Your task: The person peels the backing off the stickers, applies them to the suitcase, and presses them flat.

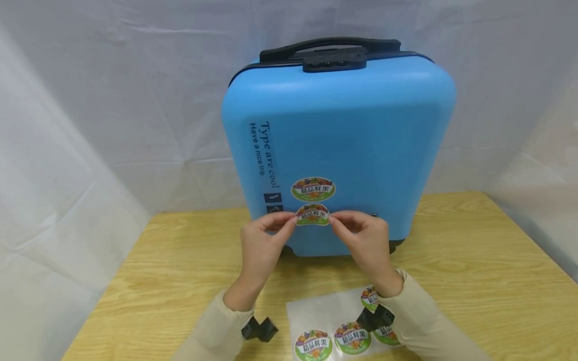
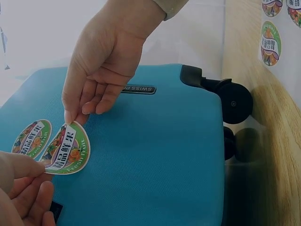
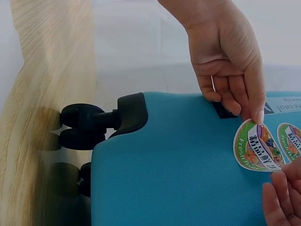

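Between thumb and fingers, my left hand (image 1: 262, 243) pinches the left end of an oval fruit sticker (image 1: 312, 214). The right hand (image 1: 367, 240) pinches its other end. The sticker bows between the two hands, in front of the lower part of a blue suitcase (image 1: 352, 145); whether its middle touches the shell I cannot tell. A matching sticker (image 1: 313, 189) lies flat on the suitcase just above. In the left wrist view the right hand (image 2: 108, 61) holds the sticker's upper corner; in the right wrist view the left hand (image 3: 230, 61) does so.
A backing sheet (image 1: 300, 311) with several more stickers lies on the wooden table (image 1: 180, 281) under the right forearm. Upright on its black wheels (image 2: 235, 103), the suitcase stands near the table's back edge. White cloth (image 1: 135, 100) hangs behind.
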A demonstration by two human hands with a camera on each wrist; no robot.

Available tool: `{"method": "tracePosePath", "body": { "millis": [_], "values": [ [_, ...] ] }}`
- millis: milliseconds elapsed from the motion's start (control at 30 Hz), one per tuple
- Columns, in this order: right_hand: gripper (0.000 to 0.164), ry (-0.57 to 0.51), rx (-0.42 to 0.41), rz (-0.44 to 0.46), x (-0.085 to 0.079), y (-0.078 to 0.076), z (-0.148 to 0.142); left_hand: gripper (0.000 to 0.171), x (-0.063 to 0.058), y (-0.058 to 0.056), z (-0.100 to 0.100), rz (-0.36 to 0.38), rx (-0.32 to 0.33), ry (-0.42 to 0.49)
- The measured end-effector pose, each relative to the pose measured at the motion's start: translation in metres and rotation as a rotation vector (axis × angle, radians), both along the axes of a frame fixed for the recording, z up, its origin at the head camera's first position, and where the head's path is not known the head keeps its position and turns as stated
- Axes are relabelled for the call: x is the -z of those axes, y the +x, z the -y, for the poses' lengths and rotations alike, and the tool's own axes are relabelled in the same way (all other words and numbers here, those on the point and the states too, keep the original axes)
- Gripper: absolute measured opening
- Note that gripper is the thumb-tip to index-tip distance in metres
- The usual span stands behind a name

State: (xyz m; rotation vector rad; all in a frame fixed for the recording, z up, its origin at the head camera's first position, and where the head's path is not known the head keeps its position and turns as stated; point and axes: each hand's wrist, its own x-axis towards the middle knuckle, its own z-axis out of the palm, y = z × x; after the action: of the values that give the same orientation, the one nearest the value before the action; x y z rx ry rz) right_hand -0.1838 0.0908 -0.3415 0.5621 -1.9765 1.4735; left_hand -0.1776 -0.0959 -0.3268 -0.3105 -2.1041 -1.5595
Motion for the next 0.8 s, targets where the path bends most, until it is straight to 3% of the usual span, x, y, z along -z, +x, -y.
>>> {"method": "tracePosePath", "body": {
  "millis": [800],
  "values": [
    [0.008,0.025,0.029,-0.015,-0.0016,-0.0006,0.0003,0.008,0.001,-0.0006,0.0005,-0.04,-0.002,-0.026]
  ]
}}
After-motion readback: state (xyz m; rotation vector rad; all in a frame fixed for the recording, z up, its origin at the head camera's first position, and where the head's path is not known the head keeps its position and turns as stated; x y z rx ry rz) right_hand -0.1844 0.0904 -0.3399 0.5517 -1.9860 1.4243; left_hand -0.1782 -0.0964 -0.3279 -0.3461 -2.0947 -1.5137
